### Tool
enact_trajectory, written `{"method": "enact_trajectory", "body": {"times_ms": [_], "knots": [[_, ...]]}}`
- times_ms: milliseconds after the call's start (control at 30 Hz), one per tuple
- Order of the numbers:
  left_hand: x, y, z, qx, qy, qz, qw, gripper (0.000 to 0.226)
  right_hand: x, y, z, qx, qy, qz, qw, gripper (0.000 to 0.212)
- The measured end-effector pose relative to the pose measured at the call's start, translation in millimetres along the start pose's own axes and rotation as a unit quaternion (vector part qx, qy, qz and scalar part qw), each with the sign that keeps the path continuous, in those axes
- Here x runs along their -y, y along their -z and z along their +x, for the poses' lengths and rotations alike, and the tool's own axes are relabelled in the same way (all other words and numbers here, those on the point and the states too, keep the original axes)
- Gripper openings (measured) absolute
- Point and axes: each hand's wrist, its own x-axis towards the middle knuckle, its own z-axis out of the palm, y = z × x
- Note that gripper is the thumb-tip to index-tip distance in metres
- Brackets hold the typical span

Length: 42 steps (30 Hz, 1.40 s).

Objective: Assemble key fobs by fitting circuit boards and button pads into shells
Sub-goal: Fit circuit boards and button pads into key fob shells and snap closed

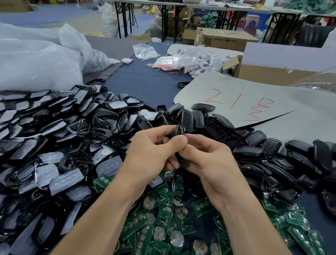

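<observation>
Left hand: raised above the middle of the desk, fingers curled, thumb pressed against the black key fob shell; it grips the shell from the left.
Right hand: fingers curled in, holding the same shell from the right; fingertips meet those of the left hand.
Key fob shell: held edge-on between both hands, clear of the desk; only its top end and a sliver below the thumb show. Whether a board or pad is inside cannot be told.
Desk: covered with dark blue cloth.
Shells with button pads: a large heap of black frames with pale translucent pads, filling the left side up to the near edge.
Black shells: a second heap on the right side, running toward the right edge.
Circuit boards: green boards with round metal contacts, heaped at the near edge beneath both wrists.
Grey sheet: lies behind the black shells, marked in red.
Cardboard box: open, at the far right corner.
Plastic bag: white, bulky, at the far left corner.
</observation>
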Motion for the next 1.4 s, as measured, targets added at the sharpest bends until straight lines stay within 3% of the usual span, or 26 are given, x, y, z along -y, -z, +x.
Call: {"method": "enact_trajectory", "body": {"times_ms": [267,433,667,833,933,1033,1200,1400], "knots": [[-4,5,-4,0.008,-0.016,-0.016,1.0,0.035,-1,3,0,-0.02,0.104,-0.132,0.986,0.045],[-6,6,-5,0.019,-0.02,-0.062,0.998,0.037,1,1,-1,-0.006,0.098,-0.081,0.992,0.054],[-5,4,-6,0.014,-0.034,-0.034,0.999,0.031,-2,4,1,0.0,0.108,-0.041,0.993,0.053],[-3,6,-5,-0.006,-0.029,0.037,0.999,0.042,-1,8,-1,-0.035,0.115,-0.172,0.978,0.041],[-2,5,-8,-0.034,-0.016,0.07,0.997,0.046,-1,4,-5,-0.098,0.135,-0.31,0.936,0.038],[-4,-2,-9,-0.072,-0.011,0.04,0.997,0.017,-1,-6,-10,-0.113,0.166,-0.385,0.901,0.044],[-7,-2,-8,-0.097,0.002,-0.006,0.995,0.035,-1,-12,-14,-0.127,0.185,-0.405,0.886,0.045],[-8,-1,-5,-0.092,0.043,-0.053,0.993,0.034,1,-11,-14,-0.116,0.168,-0.405,0.891,0.045]]}}
